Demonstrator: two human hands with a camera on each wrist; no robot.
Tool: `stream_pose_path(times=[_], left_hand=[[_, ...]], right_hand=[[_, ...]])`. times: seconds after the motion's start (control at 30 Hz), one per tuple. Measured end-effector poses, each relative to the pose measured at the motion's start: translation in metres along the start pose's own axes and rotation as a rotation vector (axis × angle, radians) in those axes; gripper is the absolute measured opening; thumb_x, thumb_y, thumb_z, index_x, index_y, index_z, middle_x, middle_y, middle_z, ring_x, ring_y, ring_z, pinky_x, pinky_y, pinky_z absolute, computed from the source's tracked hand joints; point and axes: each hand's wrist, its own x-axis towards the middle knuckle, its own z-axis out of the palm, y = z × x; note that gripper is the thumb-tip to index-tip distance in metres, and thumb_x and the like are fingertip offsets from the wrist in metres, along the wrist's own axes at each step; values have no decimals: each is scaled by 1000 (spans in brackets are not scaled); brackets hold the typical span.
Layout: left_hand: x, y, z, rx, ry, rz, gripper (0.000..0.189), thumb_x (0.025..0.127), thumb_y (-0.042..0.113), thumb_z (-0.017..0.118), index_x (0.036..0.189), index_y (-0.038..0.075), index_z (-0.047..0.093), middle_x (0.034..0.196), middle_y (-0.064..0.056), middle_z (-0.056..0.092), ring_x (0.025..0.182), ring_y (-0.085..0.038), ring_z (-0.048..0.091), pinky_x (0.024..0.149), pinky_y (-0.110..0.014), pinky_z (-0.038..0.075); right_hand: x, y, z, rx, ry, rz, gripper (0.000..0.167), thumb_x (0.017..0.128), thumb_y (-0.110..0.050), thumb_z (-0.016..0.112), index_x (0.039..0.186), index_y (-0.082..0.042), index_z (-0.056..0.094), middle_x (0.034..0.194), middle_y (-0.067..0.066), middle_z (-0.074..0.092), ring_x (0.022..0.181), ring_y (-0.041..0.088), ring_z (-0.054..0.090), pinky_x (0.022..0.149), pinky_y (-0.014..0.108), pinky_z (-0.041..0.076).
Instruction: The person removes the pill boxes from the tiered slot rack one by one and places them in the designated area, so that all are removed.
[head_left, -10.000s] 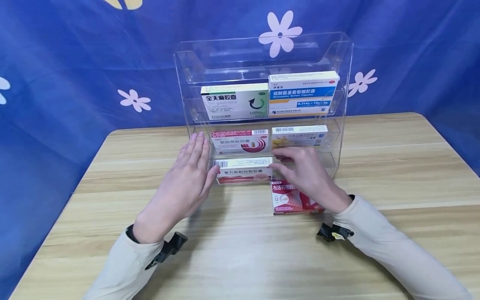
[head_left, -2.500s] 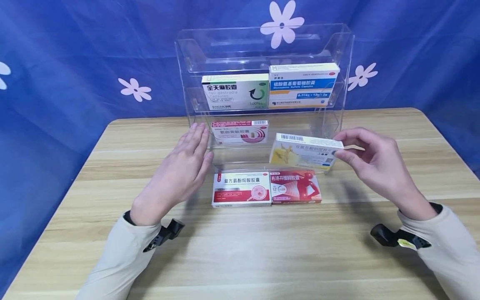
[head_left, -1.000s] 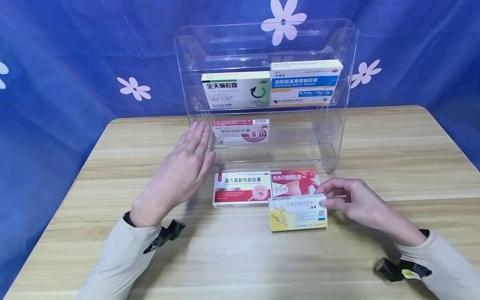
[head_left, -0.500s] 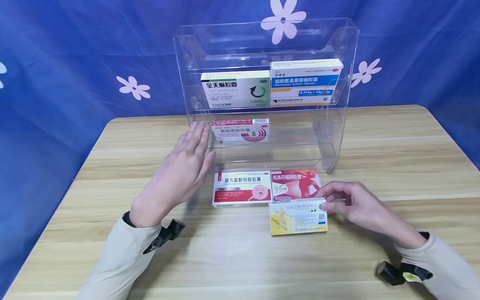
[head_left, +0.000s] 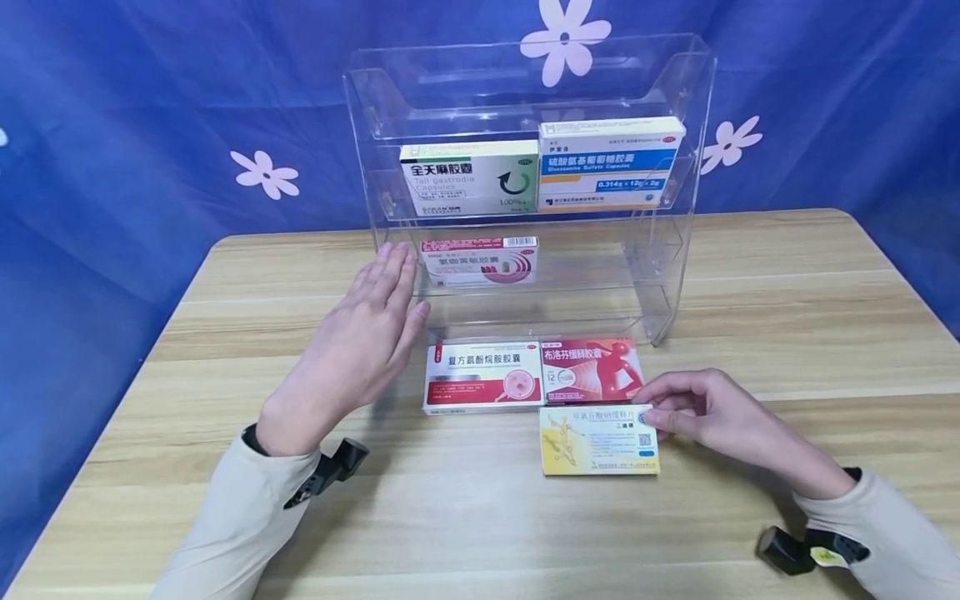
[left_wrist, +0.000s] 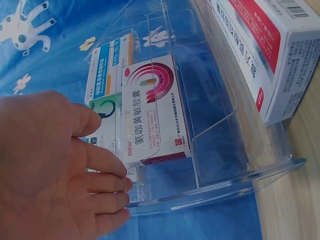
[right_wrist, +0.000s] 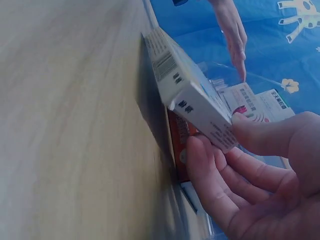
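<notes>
Box [head_left: 600,440], yellow and white, was pinched by its right end in the right hand [head_left: 708,412], well apart from the far edge of the worktop [head_left: 450,533]. Only the right wrist view showed its white end panel; the head view showed its yellow-patterned front. The left hand [head_left: 348,342], fingers straight, lay at the left side of the clear rack [head_left: 660,312].

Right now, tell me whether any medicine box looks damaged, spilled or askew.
No damage or spill shows. Only the diclofenac sodium box stands out: pinched by the right hand, it tilts rather than lying flat on the wood-grain table.
</notes>
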Motion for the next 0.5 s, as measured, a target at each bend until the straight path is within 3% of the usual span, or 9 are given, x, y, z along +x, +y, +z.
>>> stream_pose_path(times=[0.2, 0.33, 0.5], left_hand=[[0, 1, 1, 4, -5, 0, 59, 107, 32, 25, 150, -8, 17, 157, -25, 11, 147, -34, 5, 120, -45, 8], [1, 0, 1, 8, -1, 0, 59, 107, 31, 26, 149, -9, 18, 157, -26, 11, 146, -34, 5, 120, -45, 8], [1, 1, 1, 15, -1, 2, 59, 107, 31, 27, 149, -9, 18, 157, -26, 12, 146, -35, 6, 120, -46, 9]], right_hand=[[-1, 5, -3, 126, -49, 31, 28, 93, -7, 64, 115, 10, 61, 92, 16, 68, 72, 19, 69, 63, 31, 59], [0, 7, -3, 184, -27, 54, 33, 92, -6, 65, 118, 12, 56, 93, 19, 65, 73, 21, 69, 67, 39, 60], [2, 8, -4, 222, 7, 109, 43, 91, -8, 67, 123, 12, 46, 92, 18, 66, 74, 21, 68, 67, 40, 60]])
